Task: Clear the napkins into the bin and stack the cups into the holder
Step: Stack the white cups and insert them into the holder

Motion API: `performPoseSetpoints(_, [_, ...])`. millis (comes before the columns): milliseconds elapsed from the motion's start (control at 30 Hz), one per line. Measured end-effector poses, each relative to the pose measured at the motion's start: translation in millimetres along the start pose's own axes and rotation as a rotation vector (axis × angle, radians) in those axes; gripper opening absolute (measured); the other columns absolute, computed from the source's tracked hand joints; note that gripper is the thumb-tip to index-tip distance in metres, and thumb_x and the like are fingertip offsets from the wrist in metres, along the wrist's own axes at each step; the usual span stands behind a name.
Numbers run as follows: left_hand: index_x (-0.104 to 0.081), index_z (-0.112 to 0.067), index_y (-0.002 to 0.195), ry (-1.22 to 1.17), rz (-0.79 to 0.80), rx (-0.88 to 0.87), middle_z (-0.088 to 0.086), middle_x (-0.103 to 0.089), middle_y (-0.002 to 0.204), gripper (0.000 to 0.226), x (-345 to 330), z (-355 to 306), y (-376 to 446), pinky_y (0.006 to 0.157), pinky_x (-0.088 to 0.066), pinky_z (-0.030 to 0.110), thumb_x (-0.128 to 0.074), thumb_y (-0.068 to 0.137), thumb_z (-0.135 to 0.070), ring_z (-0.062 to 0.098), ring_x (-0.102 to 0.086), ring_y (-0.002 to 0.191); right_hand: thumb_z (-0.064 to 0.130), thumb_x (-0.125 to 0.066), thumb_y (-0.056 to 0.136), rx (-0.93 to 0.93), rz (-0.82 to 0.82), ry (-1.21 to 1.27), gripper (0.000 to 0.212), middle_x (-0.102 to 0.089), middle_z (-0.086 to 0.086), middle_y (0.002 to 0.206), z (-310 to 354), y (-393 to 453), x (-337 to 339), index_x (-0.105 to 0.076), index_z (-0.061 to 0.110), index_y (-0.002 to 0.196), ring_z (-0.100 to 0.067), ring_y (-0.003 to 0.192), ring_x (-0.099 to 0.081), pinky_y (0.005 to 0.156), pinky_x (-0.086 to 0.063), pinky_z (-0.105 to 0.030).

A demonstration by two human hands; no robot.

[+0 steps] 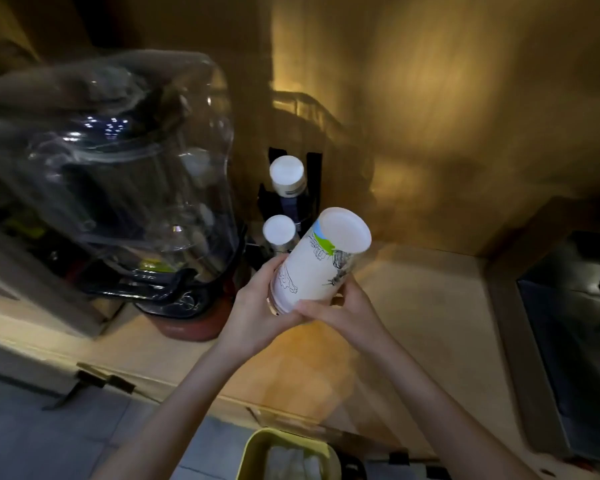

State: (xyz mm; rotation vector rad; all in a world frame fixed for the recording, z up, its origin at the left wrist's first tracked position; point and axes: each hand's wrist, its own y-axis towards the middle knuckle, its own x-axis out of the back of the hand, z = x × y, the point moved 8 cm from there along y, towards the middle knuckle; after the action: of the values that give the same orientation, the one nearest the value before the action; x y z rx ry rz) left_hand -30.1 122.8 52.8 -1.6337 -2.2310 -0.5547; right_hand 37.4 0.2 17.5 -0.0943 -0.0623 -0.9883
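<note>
Both hands on the cup stack (317, 263) now, held base-up and tilted, rims toward the body, flat bottom aimed up and away at the wall. Left hand (257, 306) cupped round the rim end, fingers (272, 268) wrapped and pressed onto the paper. Right hand (340, 306) under and beside the same end, fingers curled in against the stack, thumb across the front. Several rims visible at the low end, so more than one cup nested here, exact count impossible to tell.

Step in hand, by the look of it: getting this stack onto the black holder (312, 168) just behind. Best done by keeping the rims squared together with the left, steering with the right, levelling the stack upright and lowering straight down without knocking the neighbours. Risk: a loose inner cup sliding out of the tilted stack.

Holder: already carrying two inverted stacks, a taller far stack (287, 174) and a shorter near stack (279, 232), white bases showing, the near one almost touching the held cups.

Bin (257, 445) at the bottom edge, yellow-green rim, below the surface (413, 323); crumpled white napkins (291, 462) inside. Clear blender jar (125, 174) to the left on its base, contents too blurred to name.
</note>
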Motion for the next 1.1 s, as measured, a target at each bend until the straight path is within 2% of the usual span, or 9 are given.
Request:
performPoseSetpoints(100, [-0.034,-0.036,0.134,-0.011,0.047,-0.012,-0.012,-0.052,0.132,0.083,17.3,3.1,-8.2,0.099,-0.043,0.017,-0.075,0.064,-0.019,-0.004,-0.049,0.121,0.034,-0.085,0.05,0.05,-0.039,-0.045,0.064,-0.065,0.017,0.104,4.6,4.4,-18.2,-0.05,0.044,0.104,0.006,0.092,-0.063,0.069,-0.051,-0.011])
performPoseSetpoints(200, [-0.028,-0.02,0.143,0.04,0.007,-0.032,-0.002,-0.041,0.145,0.088,43.2,-2.3,-13.8,0.111,-0.036,0.031,-0.062,0.062,-0.026,0.007,-0.038,0.133,0.049,-0.082,0.044,0.097,-0.101,-0.141,0.069,-0.058,0.027,0.107,10.9,11.0,-33.8,-0.045,0.055,0.101,0.014,0.096,-0.057,0.072,-0.046,-0.002])
performPoseSetpoints(267, [-0.032,-0.022,0.14,0.077,-0.066,-0.083,-0.006,-0.044,0.14,0.086,61.8,-14.7,-14.6,0.108,-0.036,0.017,-0.066,0.062,-0.036,0.0,-0.04,0.128,0.056,-0.08,0.042,0.105,-0.114,-0.193,0.072,-0.06,0.022,0.109,9.5,17.3,-44.1,-0.045,0.05,0.105,0.006,0.1,-0.059,0.078,-0.049,-0.01])
performPoseSetpoints(333, [-0.036,-0.023,0.138,0.13,-0.139,-0.135,-0.012,-0.048,0.129,0.087,76.5,-27.9,-12.5,0.097,-0.036,0.004,-0.07,0.061,-0.045,-0.004,-0.044,0.118,0.054,-0.08,0.045,0.097,-0.097,-0.282,0.083,-0.061,0.008,0.118,4.1,24.5,-54.1,-0.047,0.034,0.118,-0.009,0.109,-0.058,0.087,-0.053,-0.029])
performPoseSetpoints(400, [-0.04,-0.023,0.135,0.218,-0.171,-0.152,-0.011,-0.052,0.124,0.085,83.5,-35.0,-7.6,0.089,-0.039,0.009,-0.074,0.06,-0.046,0.002,-0.048,0.114,0.048,-0.082,0.048,0.063,-0.075,-0.36,0.093,-0.057,0.003,0.126,-3.0,30.9,-60.7,-0.041,0.027,0.129,-0.016,0.115,-0.054,0.092,-0.051,-0.04])
performPoseSetpoints(567, [-0.046,-0.015,0.132,0.409,-0.16,-0.119,0.003,-0.057,0.127,0.076,79.0,-24.3,6.1,0.087,-0.036,0.017,-0.08,0.065,-0.031,0.016,-0.053,0.115,0.039,-0.084,0.056,0.001,-0.016,-0.422,0.099,-0.049,-0.003,0.136,-15.6,41.2,-67.8,-0.03,0.022,0.138,-0.021,0.122,-0.049,0.097,-0.048,-0.046])
performPoseSetpoints(633, [-0.048,-0.014,0.131,0.418,-0.152,-0.105,0.004,-0.057,0.128,0.073,74.1,-15.3,9.4,0.088,-0.037,0.018,-0.079,0.067,-0.03,0.018,-0.054,0.115,0.032,-0.082,0.061,0.002,0.02,-0.437,0.095,-0.048,-0.004,0.138,-18.9,43.4,-68.1,-0.029,0.02,0.139,-0.021,0.124,-0.048,0.098,-0.047,-0.045])
performPoseSetpoints(967, [-0.044,-0.006,0.133,0.45,-0.004,-0.013,0.011,-0.051,0.136,0.07,25.0,37.6,31.3,0.103,-0.039,0.032,-0.076,0.073,-0.021,0.023,-0.048,0.125,0.022,-0.063,0.085,0.162,-0.034,-0.541,0.045,-0.059,-0.001,0.12,1.9,44.9,-47.3,-0.046,0.015,0.126,-0.005,0.105,-0.05,0.079,-0.036,-0.009])
performPoseSetpoints(1100, [-0.044,-0.005,0.132,0.475,0.049,0.035,0.012,-0.051,0.133,0.067,11.2,51.9,35.9,0.099,-0.042,0.037,-0.075,0.073,-0.019,0.027,-0.05,0.122,0.015,-0.056,0.088,0.157,0.012,-0.607,0.039,-0.061,-0.008,0.121,4.1,47.0,-46.4,-0.049,0.013,0.126,-0.019,0.114,-0.055,0.089,-0.042,-0.023])
